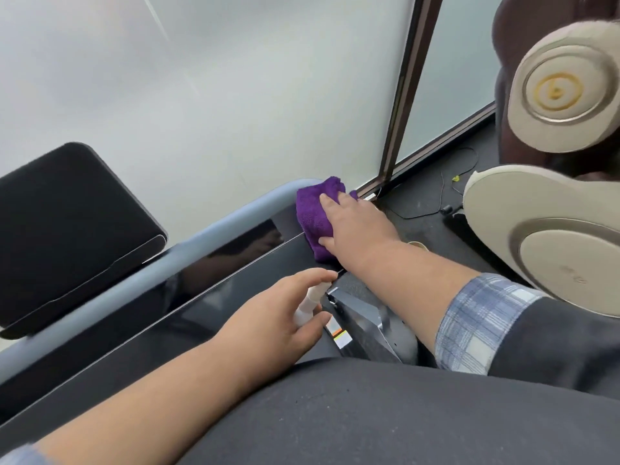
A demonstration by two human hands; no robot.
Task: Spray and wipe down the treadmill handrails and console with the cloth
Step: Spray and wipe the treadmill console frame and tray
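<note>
Nearest, the left hand [288,313] curls around a small white spray bottle [310,302], thumb under and fingers over its top, nozzle aimed towards the glossy black console [214,260], probably parked low so it is ready for another squirt without blocking the wiping. Farther out, the right hand [352,223] lies flat with fingers spread, pressing the purple cloth [313,213] down where the console's far end meets the curve of the grey-blue handrail [235,218]; the flat palm likely spreads pressure across the fold. A black padded panel [67,226] stands beyond the rail.
</note>
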